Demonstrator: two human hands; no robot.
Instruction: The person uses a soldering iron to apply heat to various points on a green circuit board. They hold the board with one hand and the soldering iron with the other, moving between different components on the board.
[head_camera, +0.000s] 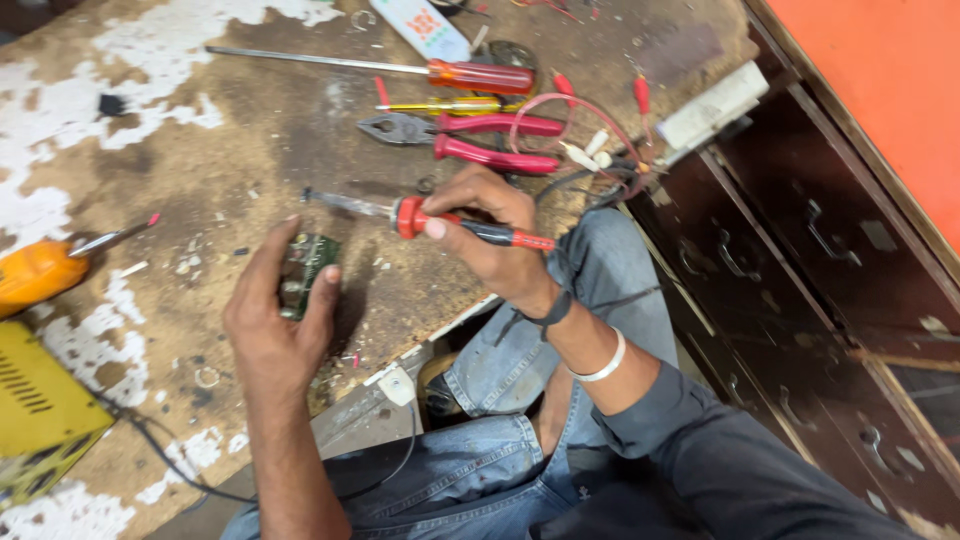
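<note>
1. Green circuit board (303, 272) sits pinched in the left hand (272, 322) — fingers closed around its edges, just above the worn desk (230, 150).
2. Right hand (492, 232) is clamped on a soldering iron (440, 220), tip pointing left toward the board.
3. Red-handled pliers (460, 140) and screwdrivers (400, 68) lie behind — apart from both hands.

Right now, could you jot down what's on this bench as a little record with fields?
left hand: holds a small green circuit board by its edges
right hand: grips a soldering iron, red and black handle, tip pointing left toward the board
bench: worn wood with flaking white paint
behind the hands: red pliers, orange screwdriver, yellow screwdriver, red and white wires
far left: orange tool, yellow box
right: dark drawers
</note>
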